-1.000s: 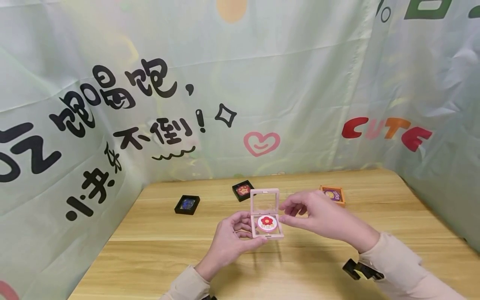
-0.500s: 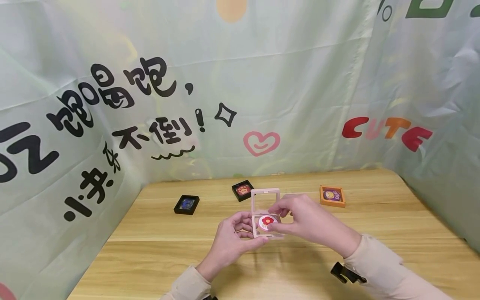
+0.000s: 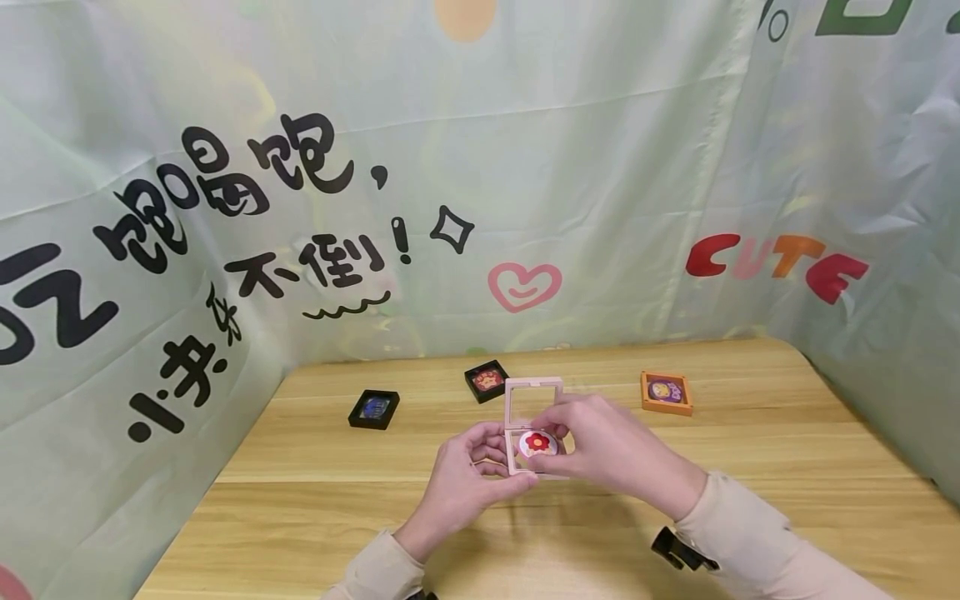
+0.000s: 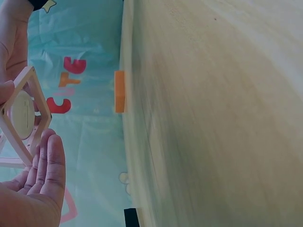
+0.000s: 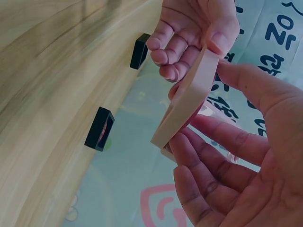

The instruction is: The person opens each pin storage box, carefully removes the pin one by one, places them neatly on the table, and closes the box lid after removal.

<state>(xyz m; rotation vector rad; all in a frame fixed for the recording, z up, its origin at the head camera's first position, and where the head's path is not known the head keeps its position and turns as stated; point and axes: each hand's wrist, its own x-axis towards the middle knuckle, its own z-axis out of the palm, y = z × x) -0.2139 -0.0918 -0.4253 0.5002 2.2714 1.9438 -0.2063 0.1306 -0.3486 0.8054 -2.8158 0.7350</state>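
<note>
A small pink hinged display case (image 3: 534,382) with clear windows is held up above the table, its lid raised. My left hand (image 3: 456,482) grips it from the left, thumb at the front edge and fingers along its side. On the lower window lies a round white badge (image 3: 538,442) with a red flower. My right hand (image 3: 617,454) reaches in from the right and pinches the badge between thumb and index finger. The left wrist view shows the badge's pale back (image 4: 22,115) through the window. In the right wrist view the case's side wall (image 5: 189,101) hides most of the badge.
Two black display frames, one with a blue picture (image 3: 374,408) and one with a red picture (image 3: 487,381), lie at the back of the wooden table (image 3: 315,517). An orange frame (image 3: 666,392) lies back right. A printed cloth (image 3: 600,183) hangs behind.
My right hand has moved left from the case's right edge onto the badge, and its thumb and index finger have come over it. My left hand has stayed on the case.
</note>
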